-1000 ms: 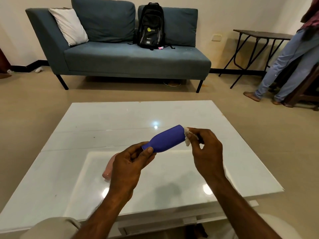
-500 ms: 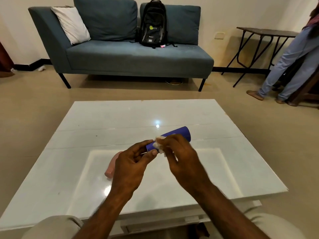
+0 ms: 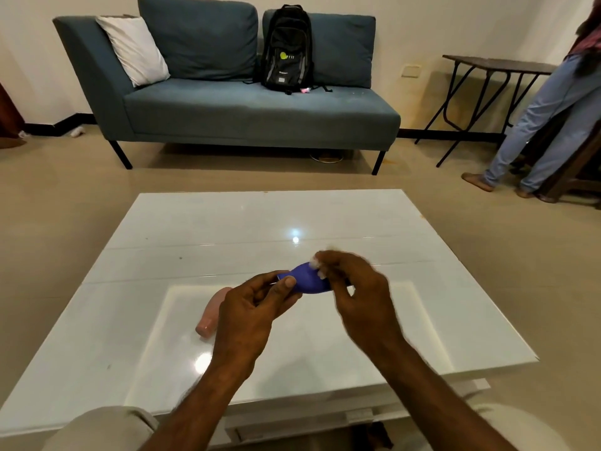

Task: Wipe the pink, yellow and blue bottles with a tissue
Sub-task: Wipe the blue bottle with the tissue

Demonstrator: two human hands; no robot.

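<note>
The blue bottle (image 3: 307,283) is pinched by left fingers (image 3: 287,283) and wiped with a tissue (image 3: 314,264) pinched by right fingers (image 3: 330,266); no yellow bottle is seen.

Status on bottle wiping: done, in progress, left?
Done: unclear; pink bottle lies on the table, wiped or not can't tell. In hand: left hand holds blue bottle, right hand pinches tissue against it. Left: yellow bottle, not in view.
</note>
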